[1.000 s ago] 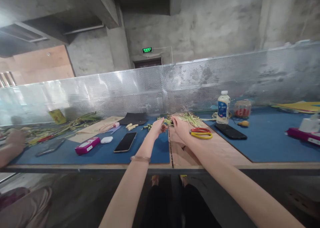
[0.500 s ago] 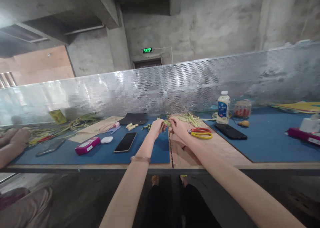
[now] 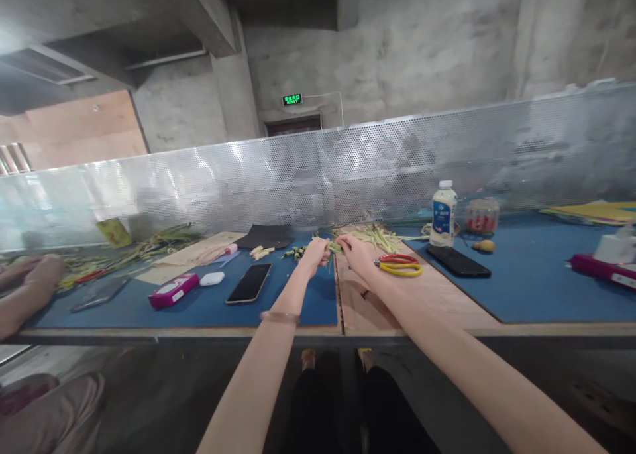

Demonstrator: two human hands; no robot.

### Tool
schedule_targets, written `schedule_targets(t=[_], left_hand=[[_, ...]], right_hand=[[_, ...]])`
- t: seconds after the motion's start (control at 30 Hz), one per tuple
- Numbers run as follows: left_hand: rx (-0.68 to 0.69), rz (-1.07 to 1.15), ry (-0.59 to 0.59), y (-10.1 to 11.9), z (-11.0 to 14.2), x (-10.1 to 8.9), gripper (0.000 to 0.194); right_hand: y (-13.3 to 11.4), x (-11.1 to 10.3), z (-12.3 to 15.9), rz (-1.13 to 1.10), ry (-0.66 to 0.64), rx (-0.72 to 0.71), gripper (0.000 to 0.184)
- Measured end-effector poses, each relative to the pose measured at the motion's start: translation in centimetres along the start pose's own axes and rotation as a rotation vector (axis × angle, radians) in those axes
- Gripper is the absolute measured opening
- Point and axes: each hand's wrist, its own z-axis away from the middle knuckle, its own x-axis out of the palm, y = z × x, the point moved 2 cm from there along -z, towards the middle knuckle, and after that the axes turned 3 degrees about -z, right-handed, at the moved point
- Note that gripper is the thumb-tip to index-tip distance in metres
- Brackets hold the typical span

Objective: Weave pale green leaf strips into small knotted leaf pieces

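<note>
Strip of green plant (image 3: 334,247) between left hand (image 3: 315,253), closed on it, and right hand (image 3: 354,250), pinching it. Probably wants light, even tension, grips close; scissors (image 3: 397,258) beside right hand best avoided.

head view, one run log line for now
left hand: gripping green strip | right hand: pinching it | scissors: on wooden board
</note>
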Motion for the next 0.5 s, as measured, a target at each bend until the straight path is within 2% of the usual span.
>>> schedule_targets(t=[0.3, 0.5], left_hand=[[0.065, -0.023, 0.074, 0.19, 0.37, 0.4, 0.03], [0.097, -0.054, 0.17, 0.2, 0.47, 0.44, 0.03]], right_hand=[[-0.15, -0.43, 0.02, 0.126, 0.064, 0.033, 0.02], [-0.25, -0.53, 0.14, 0.215, 0.079, 0.037, 0.02]])
